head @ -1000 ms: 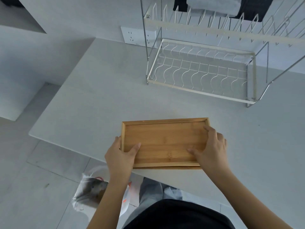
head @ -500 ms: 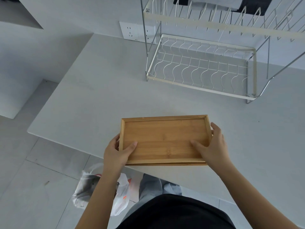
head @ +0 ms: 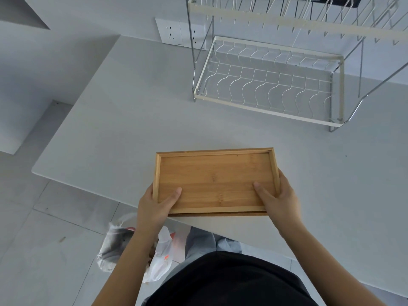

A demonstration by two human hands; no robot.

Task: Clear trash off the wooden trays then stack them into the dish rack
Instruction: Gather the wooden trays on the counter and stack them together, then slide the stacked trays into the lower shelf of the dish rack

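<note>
A rectangular wooden tray with a low rim is at the near edge of the white table, its inside bare. A second wooden edge shows just beneath its near side, so it seems to sit on another tray. My left hand grips the tray's near left corner, thumb inside the rim. My right hand grips the near right corner the same way. The wire dish rack stands at the far side of the table with nothing in its lower tier.
The white table ends at a left edge with tiled floor below. A plastic trash bag sits on the floor under my left forearm. A wall socket is behind the rack's left post.
Both hands have kept hold of the tray. My right hand has slid back along the right rim toward the near corner, and the tray now sits squarer to me.
</note>
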